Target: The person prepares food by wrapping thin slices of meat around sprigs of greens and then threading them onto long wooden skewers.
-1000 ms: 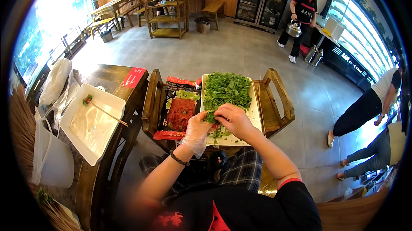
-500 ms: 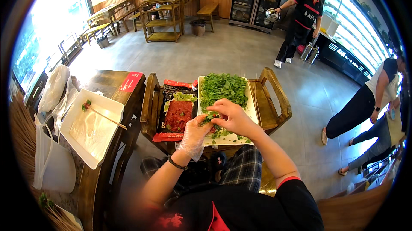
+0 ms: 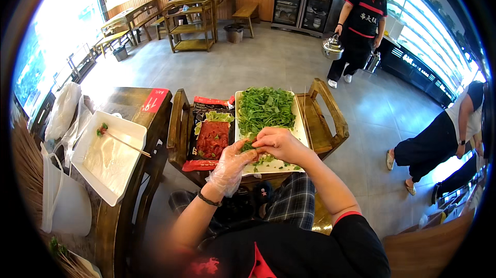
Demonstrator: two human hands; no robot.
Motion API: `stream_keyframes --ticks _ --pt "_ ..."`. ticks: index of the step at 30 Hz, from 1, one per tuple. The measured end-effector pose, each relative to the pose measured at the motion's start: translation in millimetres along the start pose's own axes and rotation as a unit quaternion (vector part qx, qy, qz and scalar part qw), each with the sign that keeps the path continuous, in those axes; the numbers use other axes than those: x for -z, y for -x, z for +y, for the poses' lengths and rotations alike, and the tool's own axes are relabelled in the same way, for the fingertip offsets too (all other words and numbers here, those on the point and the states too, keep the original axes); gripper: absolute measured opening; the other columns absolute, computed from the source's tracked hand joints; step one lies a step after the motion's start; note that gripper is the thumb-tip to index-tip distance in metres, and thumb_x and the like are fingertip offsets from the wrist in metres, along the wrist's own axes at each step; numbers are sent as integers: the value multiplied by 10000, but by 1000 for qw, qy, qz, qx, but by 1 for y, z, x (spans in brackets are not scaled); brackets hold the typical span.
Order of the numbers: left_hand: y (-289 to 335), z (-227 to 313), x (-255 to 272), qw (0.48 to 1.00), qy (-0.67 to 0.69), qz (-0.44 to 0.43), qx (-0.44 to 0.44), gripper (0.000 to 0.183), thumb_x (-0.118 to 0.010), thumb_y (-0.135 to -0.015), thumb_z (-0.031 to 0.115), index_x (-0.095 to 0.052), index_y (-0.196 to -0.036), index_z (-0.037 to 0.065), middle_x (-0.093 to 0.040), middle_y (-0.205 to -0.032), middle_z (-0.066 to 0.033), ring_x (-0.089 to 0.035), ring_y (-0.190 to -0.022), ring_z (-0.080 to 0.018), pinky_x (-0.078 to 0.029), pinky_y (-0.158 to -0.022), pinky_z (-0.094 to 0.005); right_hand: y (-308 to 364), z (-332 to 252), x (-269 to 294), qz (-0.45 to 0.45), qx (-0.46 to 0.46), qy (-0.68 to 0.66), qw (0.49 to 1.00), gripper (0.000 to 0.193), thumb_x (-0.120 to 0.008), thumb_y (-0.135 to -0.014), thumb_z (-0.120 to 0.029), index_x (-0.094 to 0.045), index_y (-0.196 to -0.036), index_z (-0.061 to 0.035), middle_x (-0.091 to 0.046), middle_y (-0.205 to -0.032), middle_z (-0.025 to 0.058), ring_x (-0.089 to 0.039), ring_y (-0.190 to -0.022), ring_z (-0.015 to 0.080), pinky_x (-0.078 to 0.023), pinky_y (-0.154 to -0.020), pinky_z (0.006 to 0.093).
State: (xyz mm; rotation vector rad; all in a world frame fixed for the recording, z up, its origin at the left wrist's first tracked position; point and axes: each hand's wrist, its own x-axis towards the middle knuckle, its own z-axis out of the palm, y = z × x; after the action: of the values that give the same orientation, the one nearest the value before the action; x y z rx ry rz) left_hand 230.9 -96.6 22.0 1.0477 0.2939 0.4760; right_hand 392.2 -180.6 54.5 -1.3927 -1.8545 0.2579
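My left hand [image 3: 228, 165], in a clear plastic glove, is closed on a small bunch of leafy green herbs [image 3: 248, 147]. The fingers of my right hand [image 3: 280, 144] pinch at the same bunch, with its fingertips against the left ones. Both hands are over the near edge of a white tray [image 3: 303, 132]. At its far end lies a heap of cut leafy greens [image 3: 266, 107], and loose bits are scattered nearer me. Left of the tray, red marinated meat [image 3: 212, 139] rests beside pale green slices [image 3: 219, 117] on a black and red package [image 3: 200, 165].
A wooden cart [image 3: 338, 125] carries the tray. On the table [image 3: 135, 103] at left, a white dish [image 3: 111, 182] holds one skewer [image 3: 124, 141] with meat and greens; a bucket [image 3: 70, 200] and bundled sticks [image 3: 26, 169] are nearby. Ahead, a person [image 3: 364, 14] carries a metal pot [image 3: 332, 48].
My hands have drawn closer together around the herbs, the right fingers now lower onto the bunch. The person with the pot has come nearer, and the people at right have shifted.
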Motion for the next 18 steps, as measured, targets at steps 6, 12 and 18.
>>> stream_keyframes --ticks 6,12,18 --pt "-4 -6 -3 990 -122 76 2 240 -562 -809 32 -545 -1026 -71 -577 -844 -22 -531 -753 -65 -441 -671 -196 4 -9 -16 11 -24 27 999 130 -594 -725 -22 -611 -850 8 -565 -794 120 -573 -720 283 -466 -635 339" --pt "-1 -10 -1 996 -7 92 12 208 -533 -839 30 -546 -1027 -60 -590 -865 -59 -565 -741 -113 -476 -665 -224 17 1 19 -46 -144 -95 984 265 -576 -786 -65 -589 -1046 -19 -626 -966 95 -612 -812 173 -481 -729 284" --pt "-5 -11 -3 992 1 124 10 175 -523 -825 -20 -556 -988 -73 -605 -851 -89 -594 -716 -144 -513 -648 -235 60 116 54 176 -439 158 867 191 -490 -800 -67 -624 -897 28 -624 -860 183 -614 -773 294 -499 -683 360"
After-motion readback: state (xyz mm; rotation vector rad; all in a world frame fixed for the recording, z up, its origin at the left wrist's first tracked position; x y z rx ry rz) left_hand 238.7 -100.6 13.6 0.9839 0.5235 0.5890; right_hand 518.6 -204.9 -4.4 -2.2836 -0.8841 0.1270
